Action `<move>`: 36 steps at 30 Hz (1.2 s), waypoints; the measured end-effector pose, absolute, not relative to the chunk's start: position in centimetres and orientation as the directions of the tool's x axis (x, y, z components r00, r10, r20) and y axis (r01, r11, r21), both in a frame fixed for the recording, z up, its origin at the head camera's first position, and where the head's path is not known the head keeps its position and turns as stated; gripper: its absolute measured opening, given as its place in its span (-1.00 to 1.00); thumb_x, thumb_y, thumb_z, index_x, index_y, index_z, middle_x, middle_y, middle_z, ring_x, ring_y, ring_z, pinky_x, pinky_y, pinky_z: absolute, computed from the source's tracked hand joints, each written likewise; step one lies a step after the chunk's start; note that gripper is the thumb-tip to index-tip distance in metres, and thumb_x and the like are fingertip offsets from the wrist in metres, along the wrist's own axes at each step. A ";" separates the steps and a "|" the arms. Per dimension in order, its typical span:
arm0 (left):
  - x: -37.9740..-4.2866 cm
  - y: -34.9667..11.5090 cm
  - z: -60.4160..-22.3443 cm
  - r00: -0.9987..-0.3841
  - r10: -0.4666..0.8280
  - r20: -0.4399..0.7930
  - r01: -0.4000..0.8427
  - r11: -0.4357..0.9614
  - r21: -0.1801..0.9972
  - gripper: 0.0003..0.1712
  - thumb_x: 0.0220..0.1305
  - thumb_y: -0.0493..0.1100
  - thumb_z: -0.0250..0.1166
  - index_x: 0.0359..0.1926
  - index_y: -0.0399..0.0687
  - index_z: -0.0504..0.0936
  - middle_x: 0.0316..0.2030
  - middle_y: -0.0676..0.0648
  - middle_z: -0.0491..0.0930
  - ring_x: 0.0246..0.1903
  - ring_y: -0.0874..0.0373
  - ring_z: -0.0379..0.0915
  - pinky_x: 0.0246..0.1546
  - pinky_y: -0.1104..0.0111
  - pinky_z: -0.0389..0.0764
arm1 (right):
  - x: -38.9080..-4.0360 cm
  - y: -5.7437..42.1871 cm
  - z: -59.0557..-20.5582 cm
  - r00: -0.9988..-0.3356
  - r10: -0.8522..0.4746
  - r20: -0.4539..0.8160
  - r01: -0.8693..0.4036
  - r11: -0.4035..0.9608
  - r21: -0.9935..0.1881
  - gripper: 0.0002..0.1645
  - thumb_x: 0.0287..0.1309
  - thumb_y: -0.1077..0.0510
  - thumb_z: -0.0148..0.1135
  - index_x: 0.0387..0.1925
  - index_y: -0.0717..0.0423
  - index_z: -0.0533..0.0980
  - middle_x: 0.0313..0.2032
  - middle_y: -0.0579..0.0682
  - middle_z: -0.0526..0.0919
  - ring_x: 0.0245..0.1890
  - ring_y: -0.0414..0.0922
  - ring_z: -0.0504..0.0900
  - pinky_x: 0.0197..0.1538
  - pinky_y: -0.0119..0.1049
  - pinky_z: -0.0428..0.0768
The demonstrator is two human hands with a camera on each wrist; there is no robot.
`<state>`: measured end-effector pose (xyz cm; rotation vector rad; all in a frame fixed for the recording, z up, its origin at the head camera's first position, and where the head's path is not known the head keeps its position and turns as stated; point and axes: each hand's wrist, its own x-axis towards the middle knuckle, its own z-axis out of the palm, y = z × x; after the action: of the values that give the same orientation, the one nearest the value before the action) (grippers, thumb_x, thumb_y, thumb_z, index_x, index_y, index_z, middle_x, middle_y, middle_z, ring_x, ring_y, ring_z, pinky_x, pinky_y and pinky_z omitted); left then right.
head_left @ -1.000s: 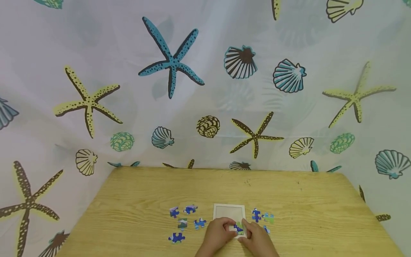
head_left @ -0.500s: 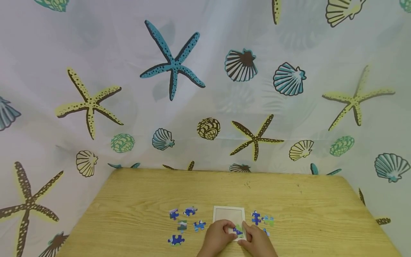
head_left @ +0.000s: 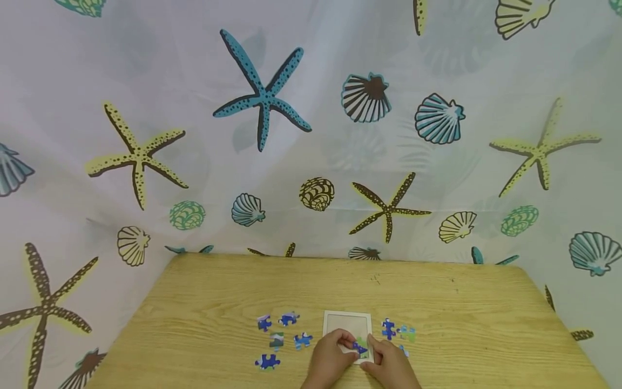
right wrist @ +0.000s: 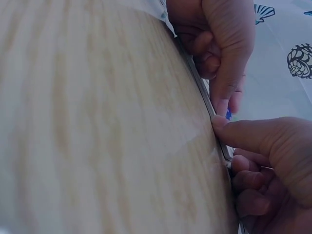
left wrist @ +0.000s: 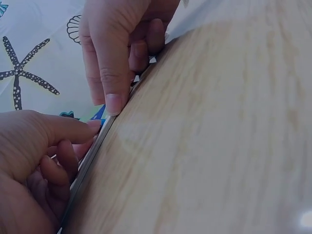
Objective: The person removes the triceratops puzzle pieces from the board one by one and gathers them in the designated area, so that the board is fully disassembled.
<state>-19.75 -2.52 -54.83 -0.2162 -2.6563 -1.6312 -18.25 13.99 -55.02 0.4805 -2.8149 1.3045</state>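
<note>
A white-rimmed puzzle tray (head_left: pixel 347 313) lies on the table between the hands. Blue and green jigsaw pieces (head_left: pixel 360 347) sit in its near right corner. My left hand (head_left: pixel 331 356) reaches over the tray's near side, thumb and index finger pinching at a blue piece. Its thumb tip meets something blue (left wrist: pixel 102 123) just above the rim in the left wrist view. My right hand (head_left: pixel 391 363) grips the tray's near right corner; its thumb (right wrist: pixel 239 131) presses on the edge in the right wrist view. The fingers partly hide the pieces, so how they join cannot be told.
Several loose jigsaw pieces (head_left: pixel 276 340) lie left of the tray. To the right lie a dark blue piece (head_left: pixel 388 328), a light blue-green piece (head_left: pixel 407 332) and one partly behind the right hand. A white sea-print curtain (head_left: pixel 311 151) surrounds the wooden table (head_left: pixel 218 292).
The left fingers have shifted slightly over the blue and green pieces in the corner, and a little more of them shows. The right hand stays on the tray's corner. Loose pieces have not moved.
</note>
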 end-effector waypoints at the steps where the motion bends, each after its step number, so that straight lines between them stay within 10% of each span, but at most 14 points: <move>1: -19.8 -2.6 -54.9 -0.990 0.114 0.082 0.123 0.430 0.894 -0.74 -0.17 -0.35 0.48 -0.42 -0.07 0.61 -0.52 0.10 0.55 -0.53 0.30 0.39 -0.46 0.43 0.38 | -18.3 14.0 -55.0 -0.953 -0.274 0.127 -0.273 0.607 -0.747 -0.25 -0.05 0.16 0.43 0.12 0.50 0.38 -0.58 -0.17 0.27 -0.62 -0.36 0.16 -0.53 -0.43 0.23; 24: -19.9 -6.2 -54.6 -0.970 0.110 -0.216 -0.212 0.048 0.976 -0.83 0.10 -0.23 0.37 -0.27 -0.20 0.64 -0.45 0.00 0.58 -0.66 0.29 0.31 -0.69 0.53 0.30 | -18.0 13.7 -54.8 -0.964 -0.249 0.098 -0.233 0.602 -0.763 -0.23 -0.07 0.16 0.44 0.13 0.52 0.37 -0.59 -0.13 0.30 -0.64 -0.33 0.16 -0.56 -0.43 0.22; 36: -17.5 -13.4 -53.6 -0.972 0.104 -0.211 -0.186 0.210 0.960 -0.77 0.14 -0.21 0.36 -0.24 -0.31 0.65 -0.46 0.00 0.63 -0.70 0.30 0.28 -0.70 0.52 0.30 | -17.8 13.6 -54.7 -0.968 -0.224 0.114 -0.233 0.623 -0.747 -0.23 -0.10 0.16 0.45 0.12 0.48 0.39 -0.58 -0.14 0.30 -0.62 -0.32 0.17 -0.56 -0.42 0.25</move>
<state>-17.54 -13.37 -53.65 0.0911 -2.6124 -2.1316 -17.77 13.61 -54.70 0.3973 -2.8214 1.3000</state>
